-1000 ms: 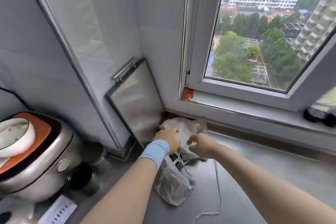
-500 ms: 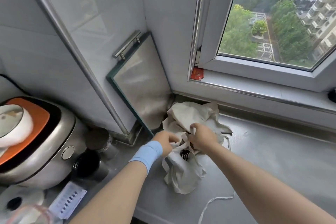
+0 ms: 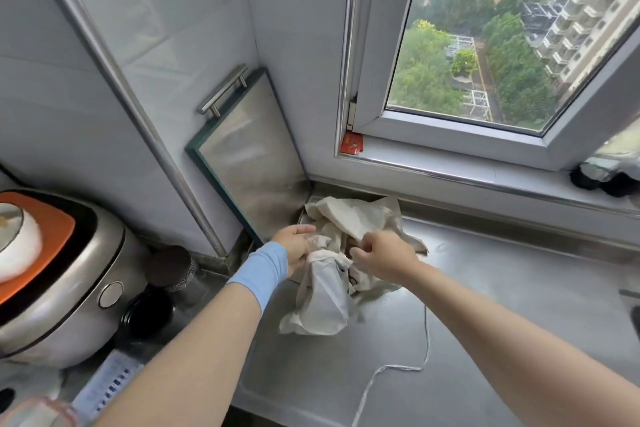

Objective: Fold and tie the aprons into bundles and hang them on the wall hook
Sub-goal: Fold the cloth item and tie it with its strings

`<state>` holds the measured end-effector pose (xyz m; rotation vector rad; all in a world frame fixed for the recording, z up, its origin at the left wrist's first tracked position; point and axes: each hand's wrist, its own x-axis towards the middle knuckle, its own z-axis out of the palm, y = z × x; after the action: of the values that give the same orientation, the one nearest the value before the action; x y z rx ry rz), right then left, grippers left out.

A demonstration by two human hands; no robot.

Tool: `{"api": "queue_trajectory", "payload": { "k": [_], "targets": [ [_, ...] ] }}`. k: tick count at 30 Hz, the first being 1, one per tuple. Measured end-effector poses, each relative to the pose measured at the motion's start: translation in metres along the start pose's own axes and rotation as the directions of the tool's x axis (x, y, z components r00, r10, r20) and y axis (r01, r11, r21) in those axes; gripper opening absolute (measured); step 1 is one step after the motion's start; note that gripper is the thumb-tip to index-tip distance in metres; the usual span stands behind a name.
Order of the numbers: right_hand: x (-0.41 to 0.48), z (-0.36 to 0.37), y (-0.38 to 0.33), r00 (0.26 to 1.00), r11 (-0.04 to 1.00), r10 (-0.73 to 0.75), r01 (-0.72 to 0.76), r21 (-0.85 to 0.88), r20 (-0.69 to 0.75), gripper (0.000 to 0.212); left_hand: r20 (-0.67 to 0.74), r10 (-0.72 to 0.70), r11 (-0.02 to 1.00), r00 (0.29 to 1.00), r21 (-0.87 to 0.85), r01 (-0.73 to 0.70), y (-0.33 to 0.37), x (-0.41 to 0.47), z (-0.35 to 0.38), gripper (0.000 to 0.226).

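Both arms stretched forward; left grip point(image 3: 296, 246) and right grip point(image 3: 384, 258) close together, fingers curled, each pinching the apron point(image 3: 325, 302).

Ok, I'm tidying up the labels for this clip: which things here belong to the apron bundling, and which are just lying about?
In the job: cream aprons, white string, left hand, right hand.
Lying about: rice cooker, glass board, dark jar, red tag.
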<state>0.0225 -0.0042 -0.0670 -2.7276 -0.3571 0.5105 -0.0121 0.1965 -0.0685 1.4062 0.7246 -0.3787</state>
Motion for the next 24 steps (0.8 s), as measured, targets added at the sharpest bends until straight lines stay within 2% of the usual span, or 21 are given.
{"api": "queue_trajectory", "payload": {
  "k": [1, 3, 4, 5, 6, 8, 10, 12, 14, 15, 16, 17, 18, 19, 21, 22, 24],
  "targets": [
    [-0.006, -0.005, -0.005, 0.991, 0.985, 0.019, -0.041, 0.165, 0.133, 0.048, 0.012, 0.001, 0.998, 1.000, -0.068, 0.000, 0.005, -0.001, 0.007, 0.050],
    [-0.017, -0.019, -0.008, 0.919, 0.861, 0.006, -0.205, 0.465, 0.394, 0.061, 0.019, 0.007, 0.989, 1.000, -0.147, -0.004, 0.017, -0.008, 0.019, 0.047],
    [-0.020, -0.026, -0.006, 0.885, 0.823, -0.038, -0.236, 0.516, 0.465, 0.060, 0.017, 0.008, 0.985, 1.000, -0.170, -0.005, 0.022, -0.013, 0.026, 0.047],
    [-0.022, -0.033, -0.002, 0.867, 0.830, -0.083, -0.212, 0.516, 0.491, 0.055, 0.023, 0.023, 0.989, 0.999, -0.144, -0.019, 0.027, -0.018, 0.032, 0.048],
    [-0.025, -0.039, 0.001, 0.864, 0.858, -0.117, -0.161, 0.488, 0.491, 0.047, 0.035, 0.046, 0.996, 0.998, -0.079, -0.043, 0.031, -0.024, 0.038, 0.048],
    [-0.028, -0.048, 0.010, 0.896, 0.907, -0.127, -0.069, 0.415, 0.426, 0.024, 0.084, 0.084, 0.958, 0.993, 0.268, -0.104, 0.043, -0.038, 0.050, 0.044],
    [-0.029, -0.059, 0.016, 0.947, 0.933, -0.108, -0.009, 0.361, 0.302, 0.012, 0.081, 0.134, 0.761, 0.988, 0.630, -0.155, 0.054, -0.050, 0.061, 0.050],
    [-0.032, -0.075, 0.020, 0.972, 0.967, -0.168, 0.131, 0.217, 0.163, 0.011, 0.104, 0.211, 0.485, 0.972, 0.852, -0.196, 0.063, -0.063, 0.072, 0.066],
    [-0.034, -0.092, 0.024, 0.953, 0.954, -0.297, 0.299, -0.015, 0.062, 0.019, 0.208, 0.345, 0.218, 0.915, 0.931, -0.294, 0.071, -0.080, 0.090, 0.074],
    [-0.036, -0.100, 0.026, 0.931, 0.927, -0.364, 0.366, -0.087, 0.032, 0.020, 0.304, 0.378, 0.166, 0.874, 0.907, -0.387, 0.073, -0.086, 0.099, 0.075],
    [-0.038, -0.109, 0.028, 0.903, 0.896, -0.429, 0.426, -0.122, 0.000, 0.018, 0.357, 0.365, 0.227, 0.860, 0.862, -0.454, 0.075, -0.094, 0.109, 0.075],
    [-0.041, -0.117, 0.030, 0.867, 0.863, -0.495, 0.484, -0.145, -0.056, 0.014, 0.368, 0.353, 0.331, 0.860, 0.811, -0.483, 0.075, -0.098, 0.116, 0.074],
    [-0.043, -0.125, 0.032, 0.825, 0.835, -0.546, 0.522, -0.176, -0.144, 0.010, 0.363, 0.363, 0.384, 0.858, 0.781, -0.493, 0.077, -0.102, 0.123, 0.067],
    [-0.047, -0.132, 0.035, 0.782, 0.822, -0.569, 0.531, -0.204, -0.256, 0.008, 0.342, 0.385, 0.365, 0.857, 0.797, -0.481, 0.078, -0.105, 0.128, 0.051],
    [-0.053, -0.141, 0.044, 0.726, 0.870, -0.491, 0.442, -0.220, -0.482, 0.033, 0.242, 0.462, 0.334, 0.853, 0.844, -0.420, 0.082, -0.112, 0.134, 0.012],
    [-0.057, -0.144, 0.050, 0.735, 0.911, -0.406, 0.375, -0.173, -0.543, 0.051, 0.192, 0.491, 0.364, 0.849, 0.841, -0.401, 0.083, -0.116, 0.136, 0.010],
    [-0.062, -0.144, 0.062, 0.823, 0.970, -0.207, 0.243, -0.001, -0.528, 0.084, 0.103, 0.522, 0.469, 0.847, 0.794, -0.386, 0.085, -0.120, 0.136, 0.022]
  ]
}}
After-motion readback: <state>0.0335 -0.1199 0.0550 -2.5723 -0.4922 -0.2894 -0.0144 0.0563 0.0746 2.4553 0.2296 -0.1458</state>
